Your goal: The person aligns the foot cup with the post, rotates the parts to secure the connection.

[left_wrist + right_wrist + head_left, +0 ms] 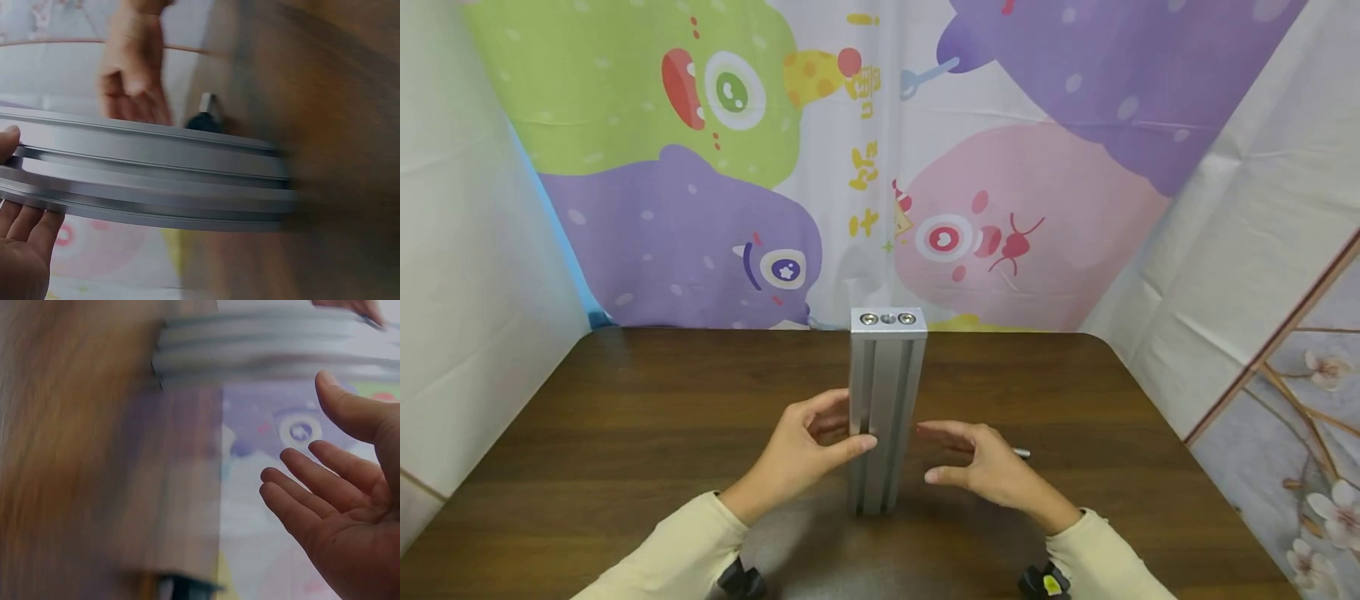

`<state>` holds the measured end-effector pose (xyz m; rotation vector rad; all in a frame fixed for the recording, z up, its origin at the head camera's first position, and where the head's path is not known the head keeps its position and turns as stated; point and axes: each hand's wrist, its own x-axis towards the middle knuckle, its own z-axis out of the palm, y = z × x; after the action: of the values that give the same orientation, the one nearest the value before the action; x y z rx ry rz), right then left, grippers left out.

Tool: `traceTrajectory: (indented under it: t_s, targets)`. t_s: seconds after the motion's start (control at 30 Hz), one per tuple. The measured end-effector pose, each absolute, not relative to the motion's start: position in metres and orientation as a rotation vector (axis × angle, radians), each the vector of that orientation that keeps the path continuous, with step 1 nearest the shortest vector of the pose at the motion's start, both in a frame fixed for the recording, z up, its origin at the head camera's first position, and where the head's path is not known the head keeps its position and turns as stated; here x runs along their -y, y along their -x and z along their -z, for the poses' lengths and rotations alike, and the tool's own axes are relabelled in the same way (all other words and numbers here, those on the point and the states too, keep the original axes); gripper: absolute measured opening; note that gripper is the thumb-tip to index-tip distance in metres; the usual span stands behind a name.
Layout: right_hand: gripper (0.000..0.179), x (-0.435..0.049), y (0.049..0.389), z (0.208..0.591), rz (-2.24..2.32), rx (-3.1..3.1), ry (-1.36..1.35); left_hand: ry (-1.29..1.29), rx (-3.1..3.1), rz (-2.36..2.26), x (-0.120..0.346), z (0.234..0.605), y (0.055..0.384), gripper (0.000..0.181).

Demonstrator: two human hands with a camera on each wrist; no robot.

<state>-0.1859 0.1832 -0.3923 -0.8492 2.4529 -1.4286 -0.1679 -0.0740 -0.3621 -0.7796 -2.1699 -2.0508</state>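
Note:
An aluminium profile (883,417) with long grooves stands upright in the middle of the head view. Its top end plate (888,322) has two screws and a hole between them. My left hand (808,446) grips the profile from the left, thumb on the near face and fingers behind. To the right of the profile is my right hand (992,467), fingers spread and apart from it, holding nothing. In the right wrist view that palm (350,531) faces up beside the blurred profile (262,353). Whether the profile's lower end touches the table cannot be made out.
Partly hidden behind my right hand, a small object with a silver tip (1022,452) lies on the brown wooden table (700,375); the left wrist view shows its dark part (204,122). A cartoon-print cloth (685,242) hangs at the table's far edge, with pale cloths at both sides.

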Motion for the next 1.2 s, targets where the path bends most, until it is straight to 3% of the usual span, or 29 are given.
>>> traceTrajectory:
  t_s: [0.53, 1.2]
  targets:
    - [0.054, -0.255, 0.191, 0.376, 1.281, -2.706, 0.692, 0.807, 2.394, 2.132, 0.081, 0.423, 0.17, 0.045]
    - [0.055, -0.264, 0.219, 0.436, 1.097, -2.789, 0.68, 0.809, 2.377, 2.194, 0.081, 0.426, 0.17, 0.046]
